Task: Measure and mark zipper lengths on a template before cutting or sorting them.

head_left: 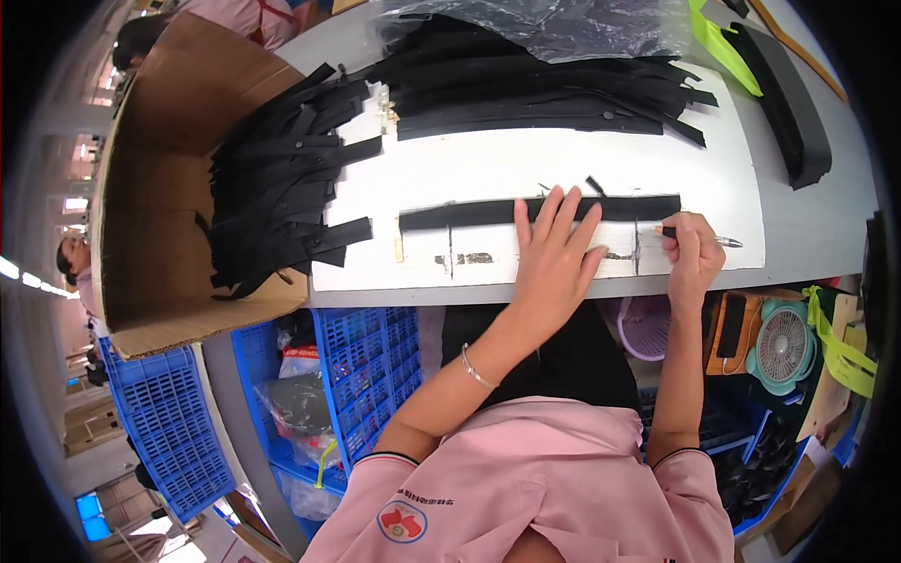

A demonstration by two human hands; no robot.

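Observation:
A black fabric strip (pixel 450 215) lies straight from left to right across a white board (pixel 469 169). My left hand (pixel 554 253) rests on it, palm down and fingers spread, pressing near its middle. At the strip's right end my right hand (pixel 693 258) is closed round a pen (pixel 728 242), whose tip points left, just below the strip. Two dark upright lines and some dark smudges mark the board below the strip. A small black scrap (pixel 594 186) sits just above it.
A cardboard box (pixel 155 216) stands at the left, with a pile of black strips (pixel 282 169) spilling onto the board. Farther back lie more black strips (pixel 526 98) and clear plastic (pixel 601 28). Blue crates (pixel 366 375), a purple basket (pixel 646 328) and a fan (pixel 783 345) are below the table edge.

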